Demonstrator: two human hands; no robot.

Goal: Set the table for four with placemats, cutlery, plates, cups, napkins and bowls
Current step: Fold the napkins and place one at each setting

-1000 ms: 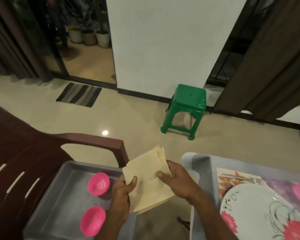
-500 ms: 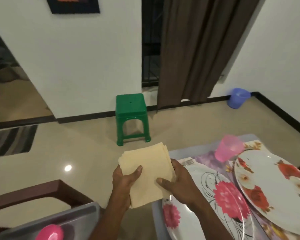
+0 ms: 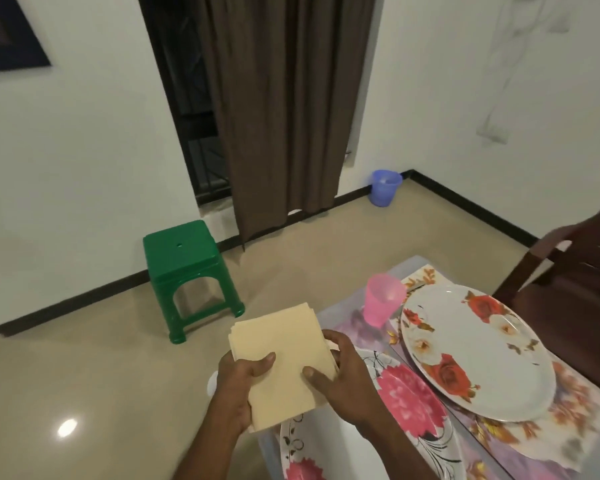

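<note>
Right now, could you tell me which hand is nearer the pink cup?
Right. The right hand is just below-left of the cup; the left hand is farther left, across the napkins.

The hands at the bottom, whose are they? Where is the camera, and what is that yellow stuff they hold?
There is no machine here. The hands belong to a person who wears a camera on the head, so you see what they see, looking down. The left hand and the right hand both grip a stack of pale yellow napkins. To the right is a table with flowery placemats, a plate with red roses, a plate with pink flowers and a pink cup. On the floor stand a green stool and a blue bucket. A dark chair stands by the table.
</note>
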